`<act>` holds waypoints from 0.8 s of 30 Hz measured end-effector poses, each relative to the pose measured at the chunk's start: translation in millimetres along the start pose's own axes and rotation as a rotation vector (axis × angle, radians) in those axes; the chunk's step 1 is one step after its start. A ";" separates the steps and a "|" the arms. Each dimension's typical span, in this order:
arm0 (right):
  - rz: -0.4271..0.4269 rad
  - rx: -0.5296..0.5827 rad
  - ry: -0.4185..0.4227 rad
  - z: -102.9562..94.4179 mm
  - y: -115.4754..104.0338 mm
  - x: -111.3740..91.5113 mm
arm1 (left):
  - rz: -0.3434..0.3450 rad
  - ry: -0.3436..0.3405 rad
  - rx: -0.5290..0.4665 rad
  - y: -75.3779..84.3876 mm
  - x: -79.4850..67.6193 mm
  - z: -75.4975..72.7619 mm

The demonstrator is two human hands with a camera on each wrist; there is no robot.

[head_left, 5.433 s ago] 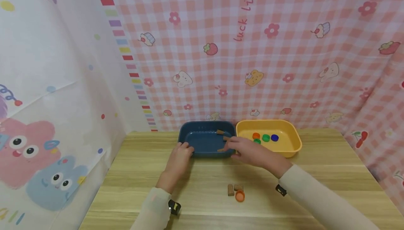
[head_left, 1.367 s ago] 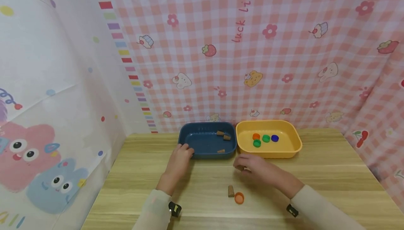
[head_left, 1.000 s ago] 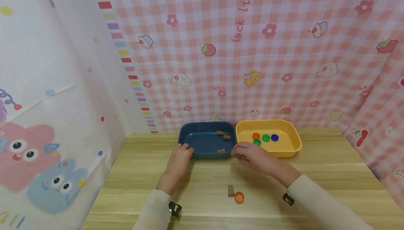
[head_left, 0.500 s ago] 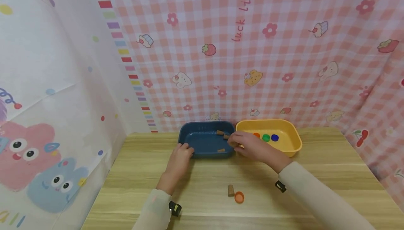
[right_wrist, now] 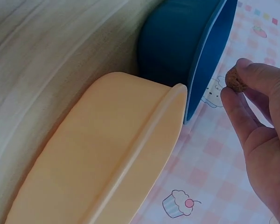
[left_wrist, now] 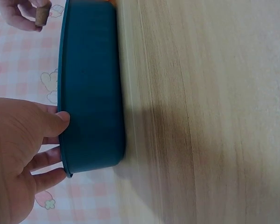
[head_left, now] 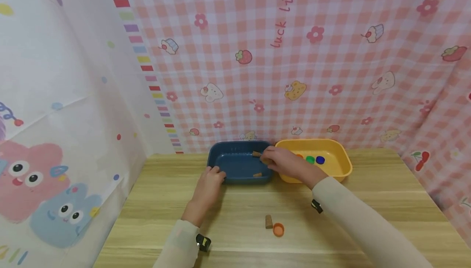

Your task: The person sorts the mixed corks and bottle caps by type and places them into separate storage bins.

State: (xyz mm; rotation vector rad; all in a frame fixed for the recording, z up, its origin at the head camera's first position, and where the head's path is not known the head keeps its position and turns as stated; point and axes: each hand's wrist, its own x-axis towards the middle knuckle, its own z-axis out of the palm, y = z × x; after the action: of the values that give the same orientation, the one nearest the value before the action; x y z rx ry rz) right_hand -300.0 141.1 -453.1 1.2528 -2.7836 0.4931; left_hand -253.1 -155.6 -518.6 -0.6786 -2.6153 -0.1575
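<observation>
My right hand (head_left: pixel 285 161) pinches a cork stopper (right_wrist: pixel 234 80) between thumb and fingertips, over the right end of the dark blue tub (head_left: pixel 235 180). In the left wrist view the same cork (left_wrist: pixel 42 15) pokes out of the fingers above the rim. My left hand (head_left: pixel 207 186) grips the tub's near left rim, thumb (left_wrist: pixel 56 123) outside and fingers over the edge. Inside the tub lie a cork (head_left: pixel 256 153) at the back and another cork (head_left: pixel 257 175) near the front wall; my right hand hides part of the interior.
Beside the blue tub stands a yellow tub (head_left: pixel 346 170) holding a green cap (head_left: pixel 310 159), a blue cap (head_left: pixel 320 160) and a partly hidden orange one. On the wooden table (head_left: pixel 154 219) nearer me are a cork (head_left: pixel 269 221) and an orange cap (head_left: pixel 278 229). A checked cloth hangs behind.
My right hand has picked up one of the corks from the table and carried it up and left, over the blue tub. My left hand stays on the rim.
</observation>
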 end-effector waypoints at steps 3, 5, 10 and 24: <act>0.012 0.012 -0.013 -1.7 0.1 6.3 | -0.002 -0.008 0.004 0.6 0.2 -1.7; 0.010 -0.009 -0.024 -2.4 -0.2 10.7 | -0.002 -0.013 0.004 0.7 0.2 -2.6; -0.001 -0.049 -0.057 -4.1 -1.0 22.5 | 0.011 -0.004 0.008 0.0 -0.4 -2.4; 0.024 -0.017 -0.163 17.4 -3.7 41.1 | 0.022 0.004 0.009 -0.6 0.5 0.0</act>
State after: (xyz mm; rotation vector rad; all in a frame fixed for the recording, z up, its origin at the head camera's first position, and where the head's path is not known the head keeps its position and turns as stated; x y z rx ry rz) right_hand -323.4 103.8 -461.5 1.3135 -2.9324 0.3846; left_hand -253.8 -155.9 -518.4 -0.7031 -2.6019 -0.1396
